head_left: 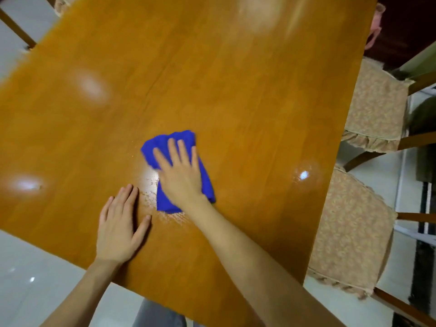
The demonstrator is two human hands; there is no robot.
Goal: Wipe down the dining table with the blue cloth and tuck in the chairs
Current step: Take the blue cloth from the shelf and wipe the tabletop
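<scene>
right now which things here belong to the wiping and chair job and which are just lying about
Job:
blue cloth, pressed under the flat right hand
dining table, with the left hand resting flat on it
near chair and far chair, seats showing along the table's right edge

Just there:
pink fabric past the far corner
tiled floor

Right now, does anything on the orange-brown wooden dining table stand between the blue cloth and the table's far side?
Nothing visible does. The right hand presses flat on the blue cloth, and the wooden table beyond it shows only light reflections. The left hand rests flat to its near left.
</scene>
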